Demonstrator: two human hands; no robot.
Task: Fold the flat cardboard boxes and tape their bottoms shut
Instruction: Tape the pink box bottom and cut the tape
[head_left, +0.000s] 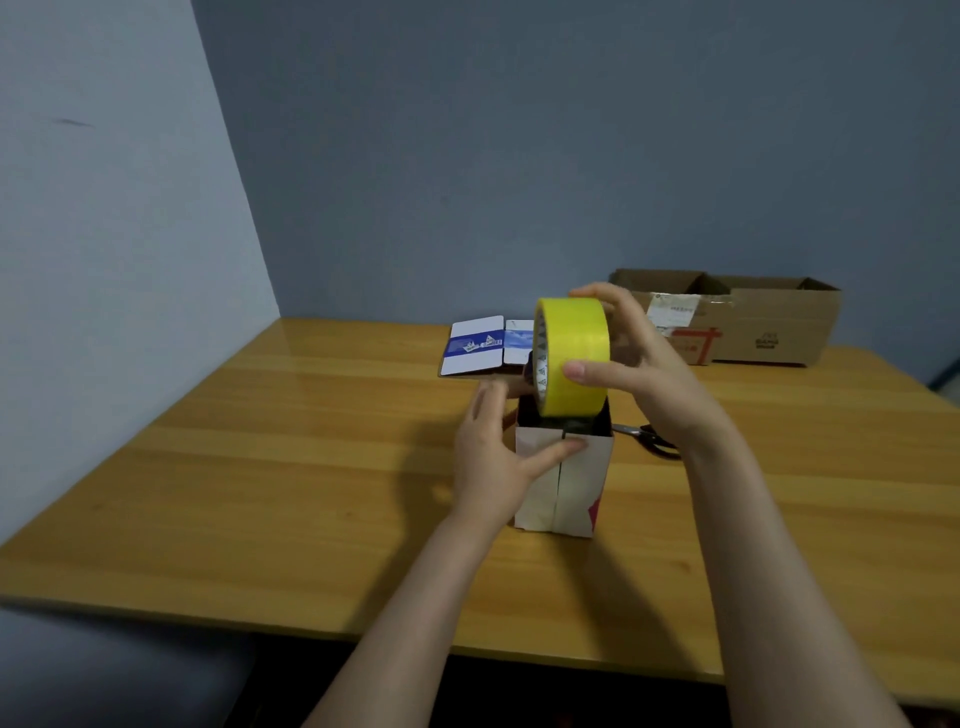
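A wooden desk (260, 493) carries everything. At its far right edge stands an open brown cardboard box (769, 332). Near the middle a small white box (571, 493) stands upright, a seam running down its near face. The left hand (488, 467) clasps the box's upper left corner, thumb pressed across the seam. The right hand (649, 364) grips a yellow tape roll (574, 353), held on edge at the box's top. Behind lies a flat blue-and-white box (475, 345). Scissors (649, 439) lie just right of the white box.
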